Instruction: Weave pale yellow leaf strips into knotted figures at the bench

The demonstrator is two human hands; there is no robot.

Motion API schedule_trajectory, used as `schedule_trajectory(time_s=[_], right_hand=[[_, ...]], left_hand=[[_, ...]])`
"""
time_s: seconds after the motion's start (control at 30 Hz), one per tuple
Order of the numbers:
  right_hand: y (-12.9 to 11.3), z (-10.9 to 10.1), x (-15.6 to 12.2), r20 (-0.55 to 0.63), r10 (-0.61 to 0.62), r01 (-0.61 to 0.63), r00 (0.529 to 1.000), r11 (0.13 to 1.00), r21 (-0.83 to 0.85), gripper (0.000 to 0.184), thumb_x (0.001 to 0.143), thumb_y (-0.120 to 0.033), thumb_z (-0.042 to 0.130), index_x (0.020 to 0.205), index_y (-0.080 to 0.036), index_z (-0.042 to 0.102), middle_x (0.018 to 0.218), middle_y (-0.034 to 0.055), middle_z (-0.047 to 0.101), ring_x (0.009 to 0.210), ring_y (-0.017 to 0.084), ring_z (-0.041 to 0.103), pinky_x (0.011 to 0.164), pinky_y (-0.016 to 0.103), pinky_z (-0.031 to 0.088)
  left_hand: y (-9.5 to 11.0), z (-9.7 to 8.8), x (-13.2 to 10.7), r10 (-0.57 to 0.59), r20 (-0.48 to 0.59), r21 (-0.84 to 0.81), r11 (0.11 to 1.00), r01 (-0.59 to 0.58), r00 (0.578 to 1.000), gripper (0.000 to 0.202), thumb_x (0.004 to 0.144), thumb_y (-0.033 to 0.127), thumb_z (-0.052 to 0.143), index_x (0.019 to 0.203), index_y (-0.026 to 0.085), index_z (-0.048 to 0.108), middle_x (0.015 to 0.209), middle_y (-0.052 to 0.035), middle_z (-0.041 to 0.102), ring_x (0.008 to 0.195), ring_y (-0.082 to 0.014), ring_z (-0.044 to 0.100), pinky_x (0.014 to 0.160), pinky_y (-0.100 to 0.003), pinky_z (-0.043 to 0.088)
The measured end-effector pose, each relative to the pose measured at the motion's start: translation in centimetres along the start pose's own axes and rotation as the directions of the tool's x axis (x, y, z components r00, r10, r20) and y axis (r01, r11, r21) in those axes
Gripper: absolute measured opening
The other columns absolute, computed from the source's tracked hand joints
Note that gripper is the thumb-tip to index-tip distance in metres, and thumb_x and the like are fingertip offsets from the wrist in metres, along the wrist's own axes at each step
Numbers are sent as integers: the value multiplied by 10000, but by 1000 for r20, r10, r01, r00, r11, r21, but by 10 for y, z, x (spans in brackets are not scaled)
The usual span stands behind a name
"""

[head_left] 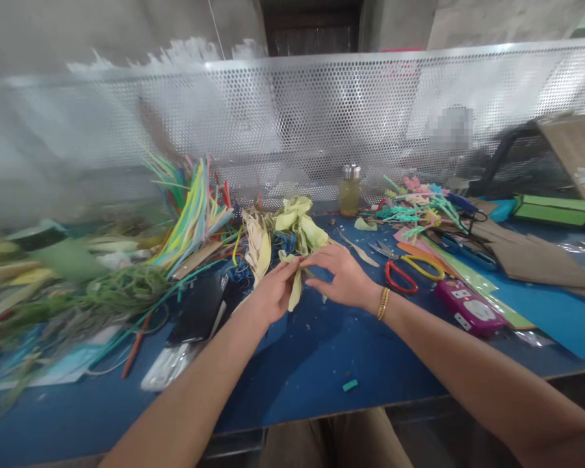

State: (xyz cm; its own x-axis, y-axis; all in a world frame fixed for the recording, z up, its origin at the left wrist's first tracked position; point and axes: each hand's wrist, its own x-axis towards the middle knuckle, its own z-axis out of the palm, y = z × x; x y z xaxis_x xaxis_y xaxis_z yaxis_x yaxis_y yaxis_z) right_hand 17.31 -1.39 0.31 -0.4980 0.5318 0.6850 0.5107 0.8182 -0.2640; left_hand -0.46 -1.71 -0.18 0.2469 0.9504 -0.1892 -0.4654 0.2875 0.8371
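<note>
My left hand (273, 290) and my right hand (341, 276) meet over the blue table (322, 364), both pinching a pale yellow strip of husk-like material (296, 289) that hangs down between them. My right wrist wears a gold bracelet (383, 303). Just behind the hands lies a heap of yellow-green strips (299, 224) and a cream striped bundle (257, 246).
Coloured strips and straws (192, 214) pile up at the left. Red and yellow handled scissors (409, 270), a pink device (468, 307), a small jar (350, 190), brown paper (536, 260) and green boxes (553, 209) lie right. A perforated metal screen (322, 117) backs the table.
</note>
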Motion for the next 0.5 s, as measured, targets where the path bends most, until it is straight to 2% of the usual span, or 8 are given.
schedule_trajectory(time_s=[0.13,0.27,0.4,0.5], right_hand=[[-1,7,-2,-23,31,-32,999,997,-69,231,813,-214,669,1044,-225,672,1049,57,714,1010,222,625,918,401,411],[3,7,-3,-66,49,-54,997,995,-85,211,818,-213,662,1028,-225,682,999,49,723,969,214,630,918,401,396],[1,6,-3,-90,-27,15,996,992,-125,156,830,-185,645,952,-252,715,979,35,723,962,208,626,909,401,378],[0,6,-2,-121,-46,38,992,997,-67,160,857,-153,616,890,-262,728,937,13,736,924,185,644,913,391,380]], left_hand=[[-3,0,0,-21,42,-45,999,23,999,134,820,269,676,885,153,665,738,-23,662,624,-127,609,597,-242,492],[-5,0,-1,41,59,18,999,-42,997,150,728,194,747,851,157,672,737,-12,665,638,-124,605,614,-239,480],[-9,0,-2,70,33,130,989,-73,997,203,671,209,803,798,153,654,668,5,632,580,-105,573,562,-224,437],[-8,-1,-4,62,14,158,985,-63,998,234,663,220,817,820,165,653,668,25,614,555,-84,555,532,-208,415]])
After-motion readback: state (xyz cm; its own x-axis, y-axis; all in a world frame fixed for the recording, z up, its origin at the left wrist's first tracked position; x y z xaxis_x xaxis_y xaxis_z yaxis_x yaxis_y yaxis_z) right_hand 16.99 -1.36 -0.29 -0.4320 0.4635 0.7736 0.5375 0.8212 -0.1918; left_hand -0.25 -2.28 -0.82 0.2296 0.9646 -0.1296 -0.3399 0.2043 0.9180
